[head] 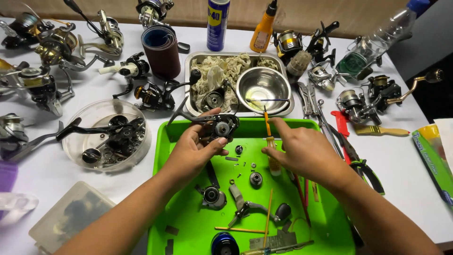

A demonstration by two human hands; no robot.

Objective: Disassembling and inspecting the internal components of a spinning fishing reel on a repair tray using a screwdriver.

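My left hand (pixel 191 148) grips a dark fishing reel body (pixel 221 126) above the far edge of a bright green tray (pixel 325 226). My right hand (pixel 302 151) holds a small screwdriver with an orange shaft and yellowish handle (pixel 271 146), its tip pointing up and away beside the reel body. Small screws, a washer and a round gear (pixel 255 178) lie on the tray between my hands. Nearer me on the tray are a reel part (pixel 212 196), a crank handle (pixel 250 208) and thin wooden sticks.
A steel pan (pixel 192 61) with rags and a steel bowl (pixel 263 86) stands behind the tray. Several fishing reels crowd the white table at left and right. A clear round container of parts (pixel 106 134) is left, pliers (pixel 356 158) right, spray can (pixel 217 23) and orange bottle (pixel 262 28) at back.
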